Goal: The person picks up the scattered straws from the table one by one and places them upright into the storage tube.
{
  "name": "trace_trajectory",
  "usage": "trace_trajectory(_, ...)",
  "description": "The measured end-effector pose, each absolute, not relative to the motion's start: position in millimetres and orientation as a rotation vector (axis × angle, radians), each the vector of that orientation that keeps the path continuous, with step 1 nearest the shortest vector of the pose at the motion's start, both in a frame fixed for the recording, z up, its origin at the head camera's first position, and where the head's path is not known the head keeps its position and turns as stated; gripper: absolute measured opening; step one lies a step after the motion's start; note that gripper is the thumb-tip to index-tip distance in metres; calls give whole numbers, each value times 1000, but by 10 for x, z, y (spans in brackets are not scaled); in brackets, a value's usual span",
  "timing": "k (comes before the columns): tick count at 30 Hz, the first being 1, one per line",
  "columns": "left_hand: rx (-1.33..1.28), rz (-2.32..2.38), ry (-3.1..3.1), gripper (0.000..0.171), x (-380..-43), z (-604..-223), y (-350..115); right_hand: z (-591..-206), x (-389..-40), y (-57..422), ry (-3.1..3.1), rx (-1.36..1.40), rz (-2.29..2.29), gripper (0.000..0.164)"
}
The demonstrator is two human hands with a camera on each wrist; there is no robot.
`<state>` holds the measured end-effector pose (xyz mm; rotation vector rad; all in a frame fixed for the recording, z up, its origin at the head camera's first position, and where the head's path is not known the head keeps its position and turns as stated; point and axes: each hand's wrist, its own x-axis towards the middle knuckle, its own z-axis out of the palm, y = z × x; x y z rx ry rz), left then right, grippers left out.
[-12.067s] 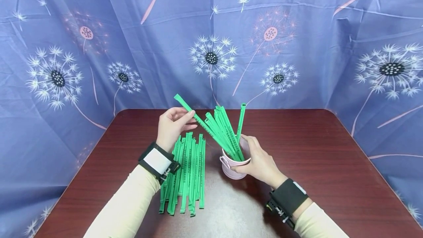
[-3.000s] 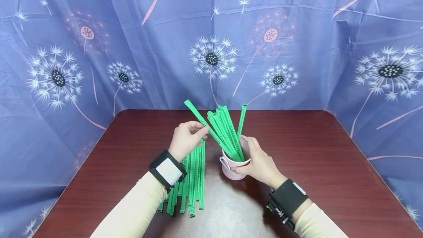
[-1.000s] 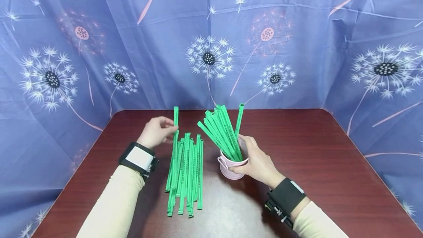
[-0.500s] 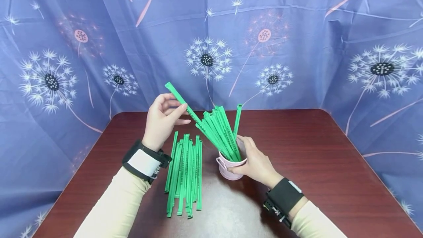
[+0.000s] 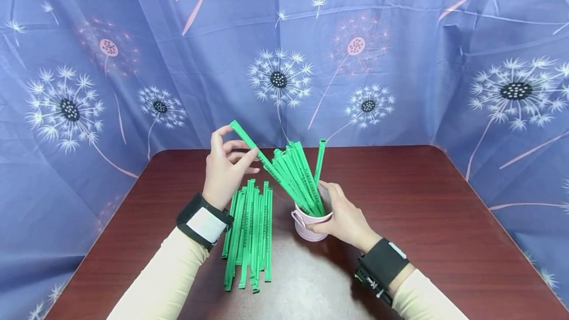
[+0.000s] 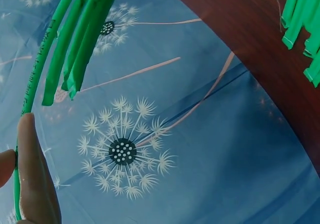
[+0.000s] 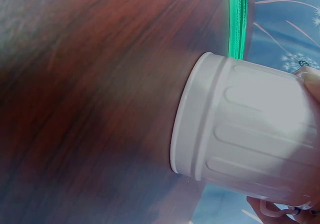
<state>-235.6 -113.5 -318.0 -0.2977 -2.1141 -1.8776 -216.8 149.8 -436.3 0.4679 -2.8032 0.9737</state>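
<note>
My left hand (image 5: 225, 169) pinches the upper part of a green paper-wrapped drinking straw (image 5: 269, 168) between thumb and fingers. The straw slants down to the right, its lower end inside a small pale pink bucket (image 5: 311, 232). In the left wrist view the same straw (image 6: 37, 74) looks slightly bowed between thumb and finger. Several more wrapped straws (image 5: 304, 174) lean in the bucket, most to the left and one apart to the right. Curled around the bucket's right side at the rim, my right hand (image 5: 348, 219) grips it; the right wrist view shows its ribbed wall (image 7: 250, 119).
A loose pile of wrapped straws (image 5: 249, 236) lies left of the bucket, beneath the left wrist. The bucket's small handle (image 5: 299, 219) hangs on its left side. A blue dandelion-print cloth (image 5: 200, 63) rises behind the dark wooden table (image 5: 426, 221).
A second ago my left hand was at the pile's left side with a straw. It has carried the straw to the bucket and eased it lower. The right hand still grips the bucket.
</note>
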Motion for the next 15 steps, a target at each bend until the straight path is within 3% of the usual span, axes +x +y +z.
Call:
trace_trajectory(6, -297, -1816, -2150, 69, -2346, -3265, -1102, -4363, -2167, 1494, -2802, 470, 976, 104)
trace_trajectory(15, -337, -1682, -2235, 58, -2299, -3409, -1036, -4369, -2165, 1489, -2805, 466, 972, 104)
